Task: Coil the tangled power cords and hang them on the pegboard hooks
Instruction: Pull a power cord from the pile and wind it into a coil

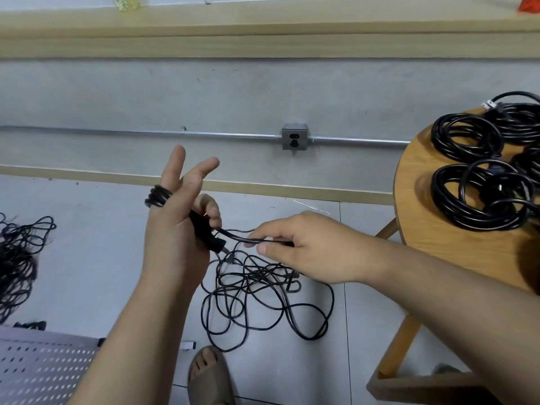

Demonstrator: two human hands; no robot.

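My left hand [175,226] is raised with its palm toward me. Its thumb pins a black plug [208,235] against the palm, and a few turns of black cord [156,195] wrap round the back of the hand. My right hand [304,247] pinches the same cord [242,238] a short way right of the plug. Below both hands the cord falls into a loose tangle [263,293] on the floor. Several coiled black cords [479,171] lie on the round wooden table [423,229] at the right. A white pegboard [43,369] shows at the bottom left.
Another tangle of black cords [17,258] lies on the floor at the left edge. A wall socket [294,137] sits on a metal conduit straight ahead. My sandalled foot [209,375] stands just below the tangle. The table's wooden legs [400,346] reach down at the right.
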